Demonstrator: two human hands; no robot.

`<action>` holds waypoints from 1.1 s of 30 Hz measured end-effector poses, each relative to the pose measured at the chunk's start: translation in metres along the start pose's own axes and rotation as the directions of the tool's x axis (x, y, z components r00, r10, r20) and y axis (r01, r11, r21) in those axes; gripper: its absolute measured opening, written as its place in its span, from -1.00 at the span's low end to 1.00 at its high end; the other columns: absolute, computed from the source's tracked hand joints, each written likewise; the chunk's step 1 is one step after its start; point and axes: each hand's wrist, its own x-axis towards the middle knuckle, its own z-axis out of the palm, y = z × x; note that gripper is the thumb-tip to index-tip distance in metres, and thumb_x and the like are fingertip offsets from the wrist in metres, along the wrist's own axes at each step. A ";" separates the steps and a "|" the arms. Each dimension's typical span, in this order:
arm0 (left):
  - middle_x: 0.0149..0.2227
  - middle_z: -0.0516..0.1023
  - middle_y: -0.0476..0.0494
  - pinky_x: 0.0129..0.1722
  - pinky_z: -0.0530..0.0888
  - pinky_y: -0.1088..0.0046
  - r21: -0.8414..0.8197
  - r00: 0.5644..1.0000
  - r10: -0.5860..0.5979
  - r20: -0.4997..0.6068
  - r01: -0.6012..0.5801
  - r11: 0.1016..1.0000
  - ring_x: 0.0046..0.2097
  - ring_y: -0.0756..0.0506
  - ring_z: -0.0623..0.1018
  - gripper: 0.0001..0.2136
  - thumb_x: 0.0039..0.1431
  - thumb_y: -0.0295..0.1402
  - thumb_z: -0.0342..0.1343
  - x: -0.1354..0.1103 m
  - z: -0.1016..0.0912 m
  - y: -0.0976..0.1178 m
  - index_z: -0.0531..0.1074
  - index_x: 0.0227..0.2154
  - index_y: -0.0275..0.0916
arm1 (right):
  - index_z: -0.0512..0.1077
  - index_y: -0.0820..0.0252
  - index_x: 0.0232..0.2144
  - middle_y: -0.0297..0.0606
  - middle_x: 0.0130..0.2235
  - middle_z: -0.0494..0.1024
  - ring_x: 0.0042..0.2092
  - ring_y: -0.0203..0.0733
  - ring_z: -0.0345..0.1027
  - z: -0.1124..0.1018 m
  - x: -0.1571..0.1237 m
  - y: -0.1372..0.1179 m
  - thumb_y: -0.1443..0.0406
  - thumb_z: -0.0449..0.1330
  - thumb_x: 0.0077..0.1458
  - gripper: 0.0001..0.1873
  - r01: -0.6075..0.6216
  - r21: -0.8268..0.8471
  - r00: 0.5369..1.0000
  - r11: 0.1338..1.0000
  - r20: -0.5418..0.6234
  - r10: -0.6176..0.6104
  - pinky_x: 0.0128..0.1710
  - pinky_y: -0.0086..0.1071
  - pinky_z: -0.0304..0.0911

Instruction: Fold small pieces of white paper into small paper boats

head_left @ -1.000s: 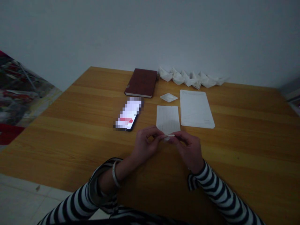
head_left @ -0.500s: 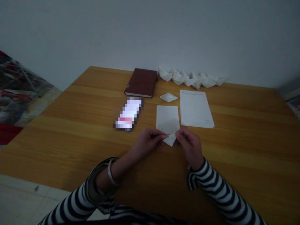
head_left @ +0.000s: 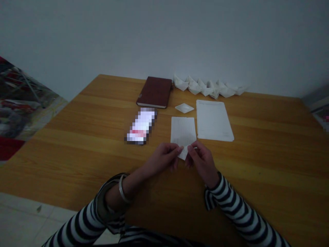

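Note:
A small piece of folded white paper [head_left: 183,153] is pinched between my two hands, its pointed end hanging down. My left hand [head_left: 166,156] grips its left side with thumb and fingers closed. On the other side, my right hand [head_left: 203,159] holds it with the thumb in front, and the fingers of both hands hide much of the paper. Just beyond my fingertips lies a lined sheet of paper [head_left: 183,130], its near edge partly covered. Behind that sheet sits a diamond-shaped folded paper [head_left: 184,108].
A stack of white sheets [head_left: 214,120] lies to the right. Several folded paper boats [head_left: 212,88] stand in a row along the wall [head_left: 164,37]. A brown notebook [head_left: 155,92] and a phone [head_left: 142,126] with a blurred screen lie left on the wooden table [head_left: 84,137].
My right hand has moved slightly left, closer to my left hand. Less of the folded paper shows between my fingers now.

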 end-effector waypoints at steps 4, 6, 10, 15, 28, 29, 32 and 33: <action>-0.70 0.37 0.07 -0.69 0.21 0.63 0.008 0.999 0.045 -0.028 -0.045 0.999 -0.69 0.10 0.30 -0.63 0.30 -0.14 0.00 0.000 0.005 0.000 0.36 -0.53 -0.28 | 0.31 0.16 -0.52 -0.46 -0.65 0.36 -0.62 -0.36 0.25 -0.002 -0.002 -0.002 0.02 0.12 0.22 -0.60 0.075 -0.234 0.990 0.969 0.131 -0.045 -0.61 -0.51 0.15; -0.70 0.35 0.08 -0.69 0.20 0.63 0.043 0.997 0.062 -0.052 -0.060 0.997 -0.68 0.10 0.29 -0.64 0.30 -0.13 0.00 -0.001 0.006 -0.001 0.36 -0.52 -0.27 | 0.31 0.17 -0.58 -0.45 -0.68 0.32 -0.64 -0.38 0.20 -0.003 -0.002 -0.001 0.03 0.06 0.26 -0.54 0.093 -0.286 0.985 0.954 0.165 -0.046 -0.61 -0.50 0.11; -0.70 0.31 0.09 -0.68 0.20 0.62 0.094 0.999 0.043 -0.020 -0.041 0.995 -0.67 0.09 0.28 -0.62 0.30 -0.09 -0.02 -0.003 0.004 -0.001 0.36 -0.51 -0.27 | 0.26 0.17 -0.62 -0.48 -0.70 0.25 -0.65 -0.40 0.12 -0.003 -0.001 0.003 0.02 -0.01 0.29 -0.48 0.095 -0.281 0.985 0.955 0.164 -0.049 -0.62 -0.50 0.08; -0.59 0.44 -0.01 -0.54 0.36 0.56 0.079 0.996 0.073 -0.044 -0.070 0.994 -0.54 0.03 0.43 -0.63 0.34 -0.14 -0.05 -0.002 -0.002 0.000 0.46 -0.41 -0.31 | 0.33 0.18 -0.55 -0.47 -0.66 0.32 -0.62 -0.38 0.18 -0.010 0.003 0.002 0.07 0.01 0.30 -0.56 0.158 -0.350 0.977 0.923 0.192 -0.094 -0.56 -0.50 0.11; -0.27 0.67 -0.16 -0.20 0.48 0.39 0.347 0.929 0.346 -0.127 -0.285 0.893 -0.24 -0.09 0.59 -0.77 0.28 -0.28 0.09 0.001 0.000 -0.008 0.60 -0.18 -0.25 | 0.56 0.19 -0.15 -0.34 -0.52 0.51 -0.51 -0.26 0.39 -0.007 0.006 0.012 0.18 0.13 0.21 -0.71 0.127 -0.177 0.987 0.976 -0.077 -0.142 -0.52 -0.43 0.35; -0.26 0.67 -0.16 -0.20 0.47 0.40 0.374 0.925 0.362 -0.116 -0.298 0.879 -0.24 -0.09 0.59 -0.77 0.29 -0.28 0.08 0.001 -0.001 -0.008 0.61 -0.20 -0.24 | 0.54 0.18 -0.09 -0.32 -0.50 0.54 -0.50 -0.25 0.41 -0.006 0.005 0.012 0.18 0.12 0.22 -0.68 0.144 -0.199 0.984 0.969 -0.075 -0.162 -0.49 -0.42 0.37; -0.24 0.65 -0.17 -0.20 0.48 0.41 0.442 0.917 0.388 -0.096 -0.310 0.842 -0.22 -0.08 0.59 -0.77 0.31 -0.29 0.05 0.000 -0.002 -0.006 0.60 -0.22 -0.23 | 0.47 0.17 0.05 -0.28 -0.43 0.59 -0.41 -0.20 0.48 -0.005 0.003 0.011 0.17 0.12 0.23 -0.61 0.173 -0.255 0.980 0.951 -0.053 -0.193 -0.38 -0.35 0.43; -0.24 0.65 -0.18 -0.20 0.48 0.41 0.458 0.917 0.389 -0.092 -0.308 0.834 -0.22 -0.08 0.59 -0.77 0.32 -0.29 0.05 -0.001 -0.002 -0.005 0.60 -0.23 -0.23 | 0.46 0.18 0.06 -0.25 -0.40 0.60 -0.37 -0.18 0.50 -0.004 0.003 0.010 0.15 0.13 0.23 -0.59 0.171 -0.254 0.981 0.952 -0.051 -0.190 -0.34 -0.33 0.45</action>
